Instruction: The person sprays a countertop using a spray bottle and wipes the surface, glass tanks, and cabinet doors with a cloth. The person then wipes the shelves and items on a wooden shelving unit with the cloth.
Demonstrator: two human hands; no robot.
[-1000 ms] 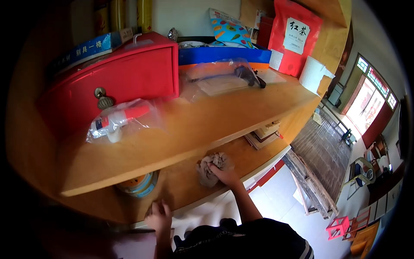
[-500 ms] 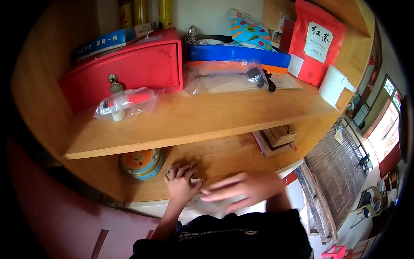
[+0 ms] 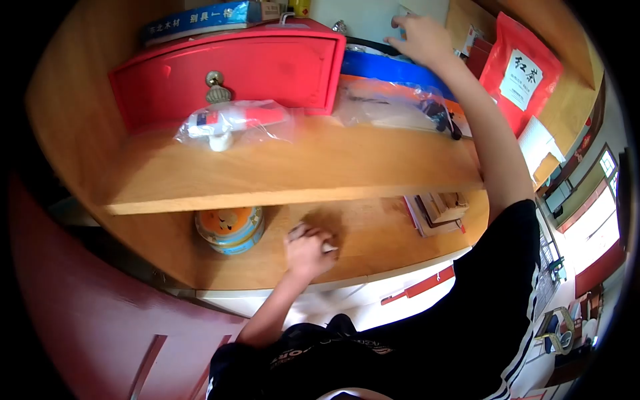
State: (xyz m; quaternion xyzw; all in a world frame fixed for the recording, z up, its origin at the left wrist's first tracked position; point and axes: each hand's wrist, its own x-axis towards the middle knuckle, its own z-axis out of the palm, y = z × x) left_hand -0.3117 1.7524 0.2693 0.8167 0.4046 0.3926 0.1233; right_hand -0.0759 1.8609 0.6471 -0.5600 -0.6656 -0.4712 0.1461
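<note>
My left hand (image 3: 311, 253) rests on the lower shelf with its fingers curled round something small and whitish, mostly hidden by the palm. Left of it stands a round tin (image 3: 230, 230) with an orange lid and light blue side. My right hand (image 3: 421, 39) is stretched up over the blue tray (image 3: 390, 65) on the upper shelf. Its thumb and fingers are apart, with nothing clearly held. The patterned snack packet is mostly out of sight around that hand.
On the upper shelf are a red drawer box (image 3: 280, 77), a bagged white-and-red tube (image 3: 233, 122), a clear plastic bag (image 3: 393, 103) and a red tea pouch (image 3: 523, 70). Books (image 3: 437, 213) lie at the lower shelf's right. The upper shelf's front edge (image 3: 300, 200) juts above my left hand.
My right hand has gone from beside my left hand up to the blue tray. The view has shifted, while my left hand stays on the lower shelf, still closed.
</note>
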